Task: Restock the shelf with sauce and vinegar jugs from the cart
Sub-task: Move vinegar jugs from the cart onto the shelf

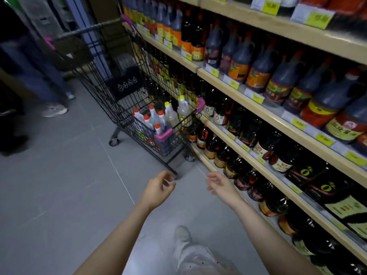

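A black wire shopping cart (127, 80) with pink corner guards stands in the aisle against the shelf. Its basket holds several clear jugs with red caps (156, 118) and pale jugs with yellow caps (181, 108). The wooden shelf (264, 114) on the right is packed with dark sauce bottles and jugs (256, 66). My left hand (158, 188) and my right hand (220, 185) reach forward below the cart's front, both empty with fingers loosely apart, a short way from the cart.
Another person's legs and pale shoes (53, 111) stand at the left behind the cart. Grey tiled floor (59, 185) stretches to the left. My own pale trouser leg and shoe (184, 239) are below. Yellow price tags line the shelf edges.
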`<state>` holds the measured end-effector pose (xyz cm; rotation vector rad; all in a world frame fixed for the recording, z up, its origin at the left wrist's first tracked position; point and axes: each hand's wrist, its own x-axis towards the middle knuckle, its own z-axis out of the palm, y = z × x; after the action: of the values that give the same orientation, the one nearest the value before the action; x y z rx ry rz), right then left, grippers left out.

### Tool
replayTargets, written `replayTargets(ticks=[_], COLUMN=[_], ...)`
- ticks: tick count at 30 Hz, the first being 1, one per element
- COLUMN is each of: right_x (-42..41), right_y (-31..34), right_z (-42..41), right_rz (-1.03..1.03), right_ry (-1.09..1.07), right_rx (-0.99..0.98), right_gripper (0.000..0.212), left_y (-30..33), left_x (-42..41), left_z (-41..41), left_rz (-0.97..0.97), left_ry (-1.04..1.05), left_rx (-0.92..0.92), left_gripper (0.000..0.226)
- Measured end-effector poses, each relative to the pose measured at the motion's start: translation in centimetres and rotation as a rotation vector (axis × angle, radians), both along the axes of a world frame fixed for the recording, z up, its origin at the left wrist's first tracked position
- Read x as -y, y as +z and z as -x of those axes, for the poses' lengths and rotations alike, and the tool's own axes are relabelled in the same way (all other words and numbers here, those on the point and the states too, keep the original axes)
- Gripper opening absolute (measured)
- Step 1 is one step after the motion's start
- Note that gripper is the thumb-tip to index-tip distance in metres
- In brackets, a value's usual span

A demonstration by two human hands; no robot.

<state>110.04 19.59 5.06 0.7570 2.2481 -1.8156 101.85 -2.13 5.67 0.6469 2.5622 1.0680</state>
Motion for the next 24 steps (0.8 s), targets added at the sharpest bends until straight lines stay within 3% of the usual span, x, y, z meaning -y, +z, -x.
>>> replayTargets(ticks=[12, 24], right_x=[4.1, 14.0], right_y=[1.1, -0.8], right_z=[22.0, 40.1], right_rz=[0.084, 0.103], right_ry=[0.09, -0.199], right_rx=[-0.014, -0.013], right_gripper=[0.012, 0.012], left_y=[0.7, 0.3], left_x=[4.3, 14.5], left_z=[19.9, 43.3], left_rz=[-0.029, -0.077], left_ry=[0.149, 0.001], left_rx=[-0.022, -0.042], left_gripper=[0.023, 0.018])
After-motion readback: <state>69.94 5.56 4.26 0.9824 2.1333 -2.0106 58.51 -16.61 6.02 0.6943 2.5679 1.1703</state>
